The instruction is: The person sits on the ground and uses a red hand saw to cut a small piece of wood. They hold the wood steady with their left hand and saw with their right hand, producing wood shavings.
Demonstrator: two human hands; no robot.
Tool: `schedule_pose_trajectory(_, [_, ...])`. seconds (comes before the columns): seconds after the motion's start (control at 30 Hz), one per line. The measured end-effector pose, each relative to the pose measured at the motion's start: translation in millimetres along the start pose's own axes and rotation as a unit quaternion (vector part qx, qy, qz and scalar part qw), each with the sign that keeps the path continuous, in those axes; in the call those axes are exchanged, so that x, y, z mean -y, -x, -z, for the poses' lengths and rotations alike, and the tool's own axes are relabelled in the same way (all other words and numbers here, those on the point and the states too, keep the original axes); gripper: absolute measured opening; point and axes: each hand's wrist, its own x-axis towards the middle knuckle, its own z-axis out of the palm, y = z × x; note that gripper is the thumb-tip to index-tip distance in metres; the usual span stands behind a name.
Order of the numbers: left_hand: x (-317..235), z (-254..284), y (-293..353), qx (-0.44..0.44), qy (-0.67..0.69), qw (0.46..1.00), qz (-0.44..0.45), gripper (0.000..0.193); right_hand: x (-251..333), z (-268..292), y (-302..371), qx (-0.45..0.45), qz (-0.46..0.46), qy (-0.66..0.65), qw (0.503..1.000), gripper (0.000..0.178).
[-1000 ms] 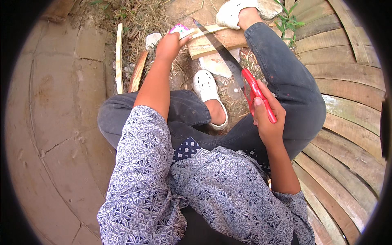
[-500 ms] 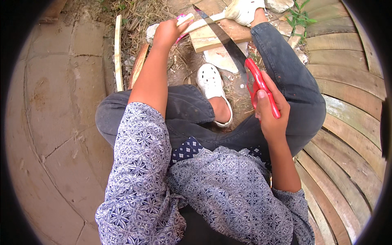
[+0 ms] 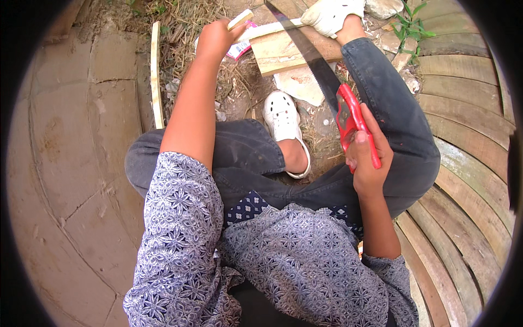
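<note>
Broadly, brown cracked ground (image 3: 76, 141) filled the person's left side, and weathered wooden planks (image 3: 463, 131) ran in a row along the right. Between them sat the person, in dark trousers (image 3: 392, 109) and a patterned blue-and-white shirt (image 3: 305, 250), knees spread, with 2 white clogs on the feet.

A handsaw (image 3: 324, 76) slanted up and leftward from the right thigh, its toothed edge facing the lower left. The blade crossed in front of a thick wooden board (image 3: 280, 57) and a thin pale lath (image 3: 272, 29); I could not tell whether it touched either. A narrow wooden strip (image 3: 156, 76) lay well apart, at the border of the brown ground.

The board rested by a flat pale stone (image 3: 302, 85), beyond the left clog (image 3: 281, 111). The lath stretched across the board's far side, from near the left hand to the right clog (image 3: 329, 16).

The right hand (image 3: 373, 158) was clamped around the saw's red handle, thumb on the near side. The left hand (image 3: 214, 41) was closed on a short wooden piece (image 3: 240, 19), its cut end poking out past the fingers. Just beside that hand lay a small pink-and-white packet (image 3: 238, 50).
</note>
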Motion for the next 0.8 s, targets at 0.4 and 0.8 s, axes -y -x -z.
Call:
schedule_pose_trajectory(0.4, [-32.7, -11.8, 23.2, -0.025, 0.015, 0.998, 0.049, 0.050, -7.0, 9.5, 22.8, 0.017, 0.036, 0.022, 0.999, 0.047])
schedule_pose_trajectory(0.8, [-1.8, -12.1, 70.0, -0.130, -0.039, 0.966, -0.218, 0.049, 9.0, 9.5, 61.9, 0.001, 0.035, -0.056, 0.998, 0.051])
